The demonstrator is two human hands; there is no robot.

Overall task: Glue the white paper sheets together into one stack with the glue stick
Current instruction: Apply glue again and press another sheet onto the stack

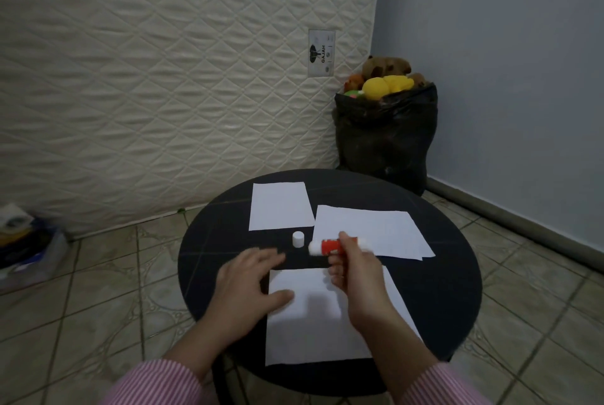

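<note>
Head view: my right hand [354, 270] is clenched round the red glue stick [330, 247], held sideways above the far edge of the near paper sheet [313, 332] on the round black table [209, 261], its white tip pointing left. My left hand [251, 287] lies flat and released, fingers spread, thumb on that sheet's left edge. The white cap [298, 239] stands upright between two more sheets, far sheet [279, 207] and right sheet [382, 231].

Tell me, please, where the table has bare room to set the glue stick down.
Bare patches: the table's left part, beside the far-left sheet and cap; and the right rim, between the right sheet and near sheet. The middle is crowded: both hands and glue stick.
</note>
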